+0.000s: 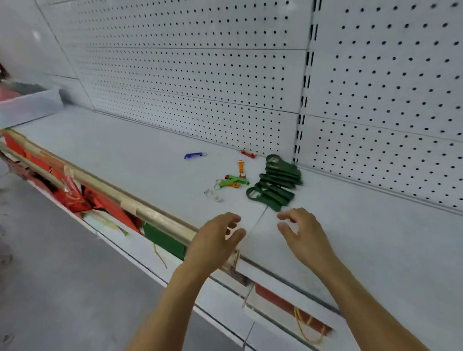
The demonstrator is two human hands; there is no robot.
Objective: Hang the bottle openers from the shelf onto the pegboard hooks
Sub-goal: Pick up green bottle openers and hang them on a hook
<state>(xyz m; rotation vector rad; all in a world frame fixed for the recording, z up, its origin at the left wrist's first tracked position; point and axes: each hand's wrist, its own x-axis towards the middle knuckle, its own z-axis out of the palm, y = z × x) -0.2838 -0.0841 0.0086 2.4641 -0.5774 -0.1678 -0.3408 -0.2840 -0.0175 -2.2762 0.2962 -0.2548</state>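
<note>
The dark green bottle openers [276,182] lie in an overlapping row just right of the frame's centre, on the white shelf [134,153], running from near the pegboard's foot down toward the hands. Each is flat and elongated, with a looped opening at its left end; the top one shows a pale patch inside its head. Left of them sits a small cluster of keychain openers [232,181], a light green one lying across an orange one, with metal split rings [213,194] at their lower left. Another orange opener [241,167] lies just above that cluster, a red opener [248,154] rests close to the pegboard's base, and a blue opener [195,155] lies apart, farther left.

The white pegboard [204,65] fills the upper part of the frame, its rows of dark holes bare where visible, and a slotted upright [306,79] divides it from a second panel at the right.

The left hand [215,239] hovers over the shelf's front edge at lower centre, fingers loosely curled, holding nothing. The right hand [302,234] hovers beside it, just below the green row, fingers bent and spread, also holding nothing and touching none of the openers.

A pale tray [23,108] sits at the far left of the shelf. Below the shelf's front rail [141,210], red and green packaging [98,202] shows in the lower tier.
</note>
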